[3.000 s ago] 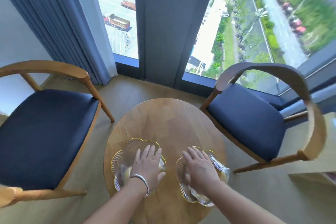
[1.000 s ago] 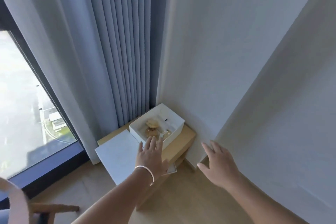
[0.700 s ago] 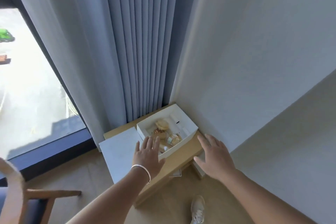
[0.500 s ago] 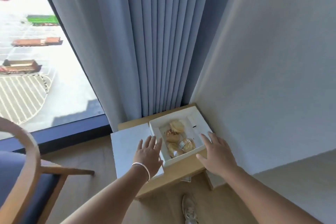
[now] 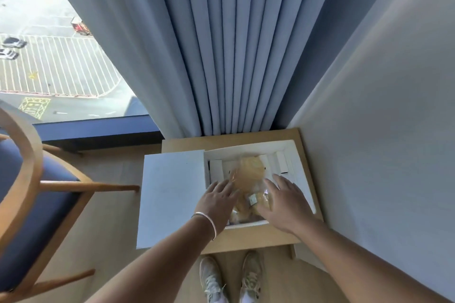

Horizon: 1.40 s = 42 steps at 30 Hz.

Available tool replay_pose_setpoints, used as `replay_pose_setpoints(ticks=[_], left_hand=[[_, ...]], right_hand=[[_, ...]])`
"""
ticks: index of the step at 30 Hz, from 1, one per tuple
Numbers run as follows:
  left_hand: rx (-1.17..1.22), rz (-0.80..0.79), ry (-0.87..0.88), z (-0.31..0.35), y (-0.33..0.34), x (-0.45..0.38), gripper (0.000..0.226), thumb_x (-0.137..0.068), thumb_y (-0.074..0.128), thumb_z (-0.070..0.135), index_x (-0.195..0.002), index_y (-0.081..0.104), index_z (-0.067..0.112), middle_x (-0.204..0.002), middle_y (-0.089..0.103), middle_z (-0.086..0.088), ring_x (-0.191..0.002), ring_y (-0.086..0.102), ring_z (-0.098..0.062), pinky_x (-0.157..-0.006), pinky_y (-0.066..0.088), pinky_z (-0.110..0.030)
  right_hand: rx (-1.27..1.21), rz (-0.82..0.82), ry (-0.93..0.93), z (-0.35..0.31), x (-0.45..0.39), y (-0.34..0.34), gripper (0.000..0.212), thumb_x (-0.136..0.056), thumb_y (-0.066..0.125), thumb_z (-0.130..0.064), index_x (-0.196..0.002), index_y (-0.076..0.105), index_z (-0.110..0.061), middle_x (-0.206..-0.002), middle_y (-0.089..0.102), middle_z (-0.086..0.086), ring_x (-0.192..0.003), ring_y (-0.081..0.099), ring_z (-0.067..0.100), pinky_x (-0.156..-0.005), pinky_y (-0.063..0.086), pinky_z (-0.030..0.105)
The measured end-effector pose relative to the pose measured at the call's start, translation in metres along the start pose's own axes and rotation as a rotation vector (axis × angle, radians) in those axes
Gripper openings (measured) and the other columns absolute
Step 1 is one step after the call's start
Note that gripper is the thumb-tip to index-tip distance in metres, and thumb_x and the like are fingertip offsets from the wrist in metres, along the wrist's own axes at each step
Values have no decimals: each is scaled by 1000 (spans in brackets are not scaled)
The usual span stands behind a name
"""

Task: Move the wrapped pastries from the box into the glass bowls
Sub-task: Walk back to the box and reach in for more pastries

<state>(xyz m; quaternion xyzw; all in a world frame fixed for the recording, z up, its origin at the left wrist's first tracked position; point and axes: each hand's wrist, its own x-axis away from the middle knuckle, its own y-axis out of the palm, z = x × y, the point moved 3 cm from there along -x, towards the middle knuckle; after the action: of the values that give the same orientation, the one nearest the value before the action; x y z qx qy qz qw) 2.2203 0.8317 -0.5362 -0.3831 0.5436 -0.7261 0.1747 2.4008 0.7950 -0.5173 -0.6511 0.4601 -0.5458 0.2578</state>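
A white box (image 5: pixel 285 149) stands open on a low wooden side table (image 5: pixel 256 237) in the corner. Several golden pastries (image 5: pixel 248 172) in clear wrappers lie inside it. My left hand (image 5: pixel 218 202), with a bracelet at the wrist, reaches over the box's near left edge with its fingers extended toward the pastries. My right hand (image 5: pixel 286 200) hovers over the right half of the box, fingers spread, its thumb by a wrapped pastry with a small label (image 5: pixel 253 199). Neither hand grips anything. The glass bowls are out of view.
The box's white lid (image 5: pixel 172 194) lies flat to the left, overhanging the table. Blue curtains (image 5: pixel 221 56) hang behind, and a white wall (image 5: pixel 384 130) closes the right side. A wooden chair (image 5: pixel 29 194) with a blue seat stands at the left. My shoes (image 5: pixel 231 278) are below.
I turned from the round table with the bowls to the corner side table. Both hands moved forward from the box's near edge to over the pastries inside.
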Motion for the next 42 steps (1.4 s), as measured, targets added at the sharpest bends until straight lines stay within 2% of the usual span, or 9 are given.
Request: replay_pose_setpoints(ticks=[8, 12, 14, 16, 18, 20, 25, 33, 42], left_hand=[[-48, -157, 53, -2, 54, -53, 66, -96, 43, 19, -150, 6, 26, -160, -4, -5, -144, -14, -34, -117, 6, -51], [-13, -223, 35, 1, 73, -58, 67, -95, 46, 15, -150, 10, 25, -160, -2, 2, -142, -23, -31, -116, 13, -52], [14, -218, 23, 1, 75, -61, 60, -94, 49, 15, -148, 22, 23, -158, 14, 1, -144, -14, -29, -113, 22, -50], [-4, -224, 30, 2, 73, -64, 56, -91, 55, 21, -143, 34, 23, -150, 34, 0, -143, 9, -27, -106, 32, -46], [-25, -246, 30, 2, 68, -65, 52, -88, 60, 25, -136, 43, 23, -140, 46, 0, -133, 36, -26, -95, 40, -40], [-7, -250, 14, 1, 61, -64, 48, -87, 61, 23, -133, 46, 23, -136, 50, 1, -122, 49, -25, -85, 41, -36], [73, -176, 4, -4, 42, -43, 50, -90, 57, 16, -137, 43, 24, -140, 46, -2, -122, 48, -27, -91, 46, -40], [249, -69, -78, -17, -13, 2, 55, -89, 52, 12, -139, 36, 30, -139, 46, 0, -124, 43, -28, -96, 42, -40], [426, 122, -401, -63, -70, 92, 59, -85, 54, 21, -139, 34, 36, -142, 42, 6, -127, 40, -22, -98, 42, -39]], right_hand=[[72, -118, -6, 21, -58, 34, 76, -84, 55, -55, -148, 25, -27, -160, 16, 4, -145, 17, 29, -115, 25, 46], [36, -182, 35, 24, -65, 51, 72, -83, 65, -43, -144, 30, -27, -155, 27, 4, -135, 36, 31, -98, 43, 42], [38, -172, 51, 25, -67, 55, 69, -84, 67, -32, -143, 32, -26, -148, 35, 4, -126, 43, 30, -90, 46, 39], [35, -145, 70, 25, -70, 56, 64, -85, 66, -20, -142, 36, -24, -138, 43, 6, -118, 47, 29, -85, 46, 36], [16, -129, 103, 26, -71, 57, 61, -86, 63, -10, -141, 39, -21, -131, 48, 7, -114, 48, 27, -84, 46, 33], [-18, -120, 135, 25, -71, 54, 57, -85, 62, -4, -138, 45, -19, -127, 49, 8, -112, 48, 26, -85, 46, 31], [-34, -94, 144, 8, -65, 34, 44, -83, 58, 2, -120, 60, -21, -111, 53, 3, -98, 55, 22, -76, 47, 28], [15, -31, 85, -27, -39, -20, 39, -86, 58, 0, -114, 65, -27, -113, 59, -2, -97, 59, 15, -78, 49, 23], [118, 94, -228, -113, -31, -78, 15, -89, 58, -22, -97, 66, -30, -98, 56, -8, -89, 52, 12, -74, 45, 25]])
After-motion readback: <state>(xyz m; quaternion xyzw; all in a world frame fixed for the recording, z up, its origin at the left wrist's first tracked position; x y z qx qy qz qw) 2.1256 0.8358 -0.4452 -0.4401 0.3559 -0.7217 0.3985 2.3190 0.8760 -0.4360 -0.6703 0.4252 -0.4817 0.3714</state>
